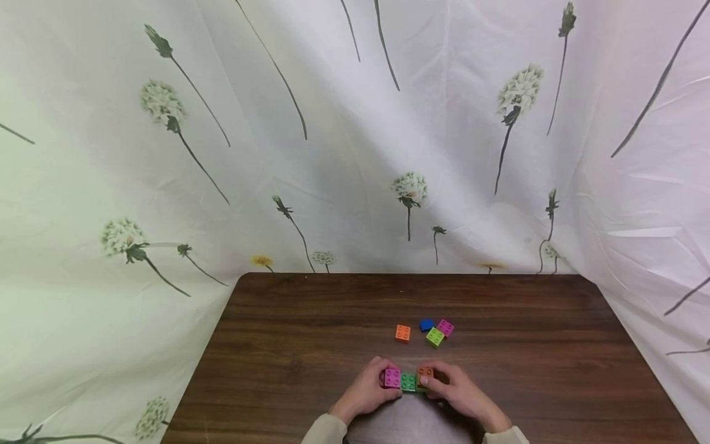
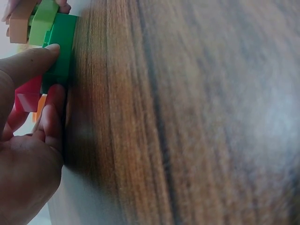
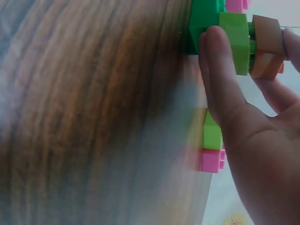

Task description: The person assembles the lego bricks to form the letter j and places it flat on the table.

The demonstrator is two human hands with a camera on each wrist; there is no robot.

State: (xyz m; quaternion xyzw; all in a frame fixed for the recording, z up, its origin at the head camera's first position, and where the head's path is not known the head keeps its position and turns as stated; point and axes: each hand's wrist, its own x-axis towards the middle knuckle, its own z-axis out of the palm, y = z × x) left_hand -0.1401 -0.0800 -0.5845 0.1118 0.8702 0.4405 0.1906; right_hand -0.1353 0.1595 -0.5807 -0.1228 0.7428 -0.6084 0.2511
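Observation:
A long dark green toy building brick (image 1: 408, 382) lies on the table, with a pink brick (image 1: 392, 378) on its left end. My left hand (image 1: 367, 390) grips that end, its thumb on the green side. A light green brick (image 3: 234, 44) sits on the right end. Above it is a brown-orange brick (image 1: 425, 372), pinched by my right hand (image 1: 460, 391); studs show in a narrow gap between these two. In the right wrist view, extended right fingers also lie along the light green and dark green sides.
Farther back on the dark wooden table (image 1: 299, 345) lie an orange brick (image 1: 402, 333), a blue brick (image 1: 426, 325), a lime brick (image 1: 435, 337) and a magenta brick (image 1: 445, 328). A white flower-print cloth (image 1: 355, 185) hangs behind the table.

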